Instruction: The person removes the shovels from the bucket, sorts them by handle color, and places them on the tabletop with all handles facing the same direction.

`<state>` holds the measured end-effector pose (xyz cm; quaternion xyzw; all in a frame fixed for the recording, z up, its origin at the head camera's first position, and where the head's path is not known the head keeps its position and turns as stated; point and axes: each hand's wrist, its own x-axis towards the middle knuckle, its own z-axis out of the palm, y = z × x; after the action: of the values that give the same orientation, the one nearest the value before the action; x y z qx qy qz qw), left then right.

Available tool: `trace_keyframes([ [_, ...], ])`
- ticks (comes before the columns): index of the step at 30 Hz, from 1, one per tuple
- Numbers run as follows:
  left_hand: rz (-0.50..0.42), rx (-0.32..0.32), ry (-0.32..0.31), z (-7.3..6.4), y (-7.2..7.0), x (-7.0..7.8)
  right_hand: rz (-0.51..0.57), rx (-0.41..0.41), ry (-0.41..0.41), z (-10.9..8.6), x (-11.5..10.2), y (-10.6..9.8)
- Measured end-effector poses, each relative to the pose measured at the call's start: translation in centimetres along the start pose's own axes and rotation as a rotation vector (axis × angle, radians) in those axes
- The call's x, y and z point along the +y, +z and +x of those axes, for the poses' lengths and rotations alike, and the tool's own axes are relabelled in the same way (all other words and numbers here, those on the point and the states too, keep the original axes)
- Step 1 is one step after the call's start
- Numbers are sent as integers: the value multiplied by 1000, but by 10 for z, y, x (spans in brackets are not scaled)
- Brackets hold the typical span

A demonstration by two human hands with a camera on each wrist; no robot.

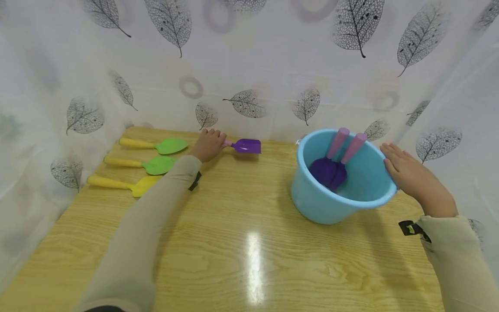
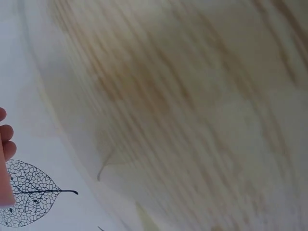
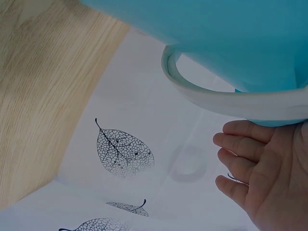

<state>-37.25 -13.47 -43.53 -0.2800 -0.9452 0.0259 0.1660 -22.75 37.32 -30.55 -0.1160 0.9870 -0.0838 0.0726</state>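
Observation:
My left hand (image 1: 208, 144) grips the pink handle of a purple toy shovel (image 1: 247, 146) close to the table's back edge. The shovel's flat blade points right. In the left wrist view only a few fingers (image 2: 7, 139) show at the left edge, and the shovel is outside that view. On the right stands a light blue bucket (image 1: 325, 210) with two purple toy shovels (image 1: 329, 171) in it, pink handles leaning on the back rim. With fingers extended, my right hand (image 1: 409, 173) rests at the bucket's right rim, beside the white bucket handle (image 3: 216, 98) in the right wrist view.
On the left lie two green toy shovels (image 1: 170, 146) and a yellow toy shovel (image 1: 144, 185), all with yellow handles; my left sleeve partly covers some. A white curtain (image 1: 269, 65) with leaf prints hangs behind and beside the wooden table (image 1: 218, 234).

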Motion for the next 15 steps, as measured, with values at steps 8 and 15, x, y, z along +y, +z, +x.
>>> trace_keyframes([
  [8, -9, -55, -22, -1, 5, -4, 11, 5, 0, -1, 0, 1],
  [15, -33, -115, -61, 0, 8, -7, 16, 13, 0, -1, 0, 1],
])
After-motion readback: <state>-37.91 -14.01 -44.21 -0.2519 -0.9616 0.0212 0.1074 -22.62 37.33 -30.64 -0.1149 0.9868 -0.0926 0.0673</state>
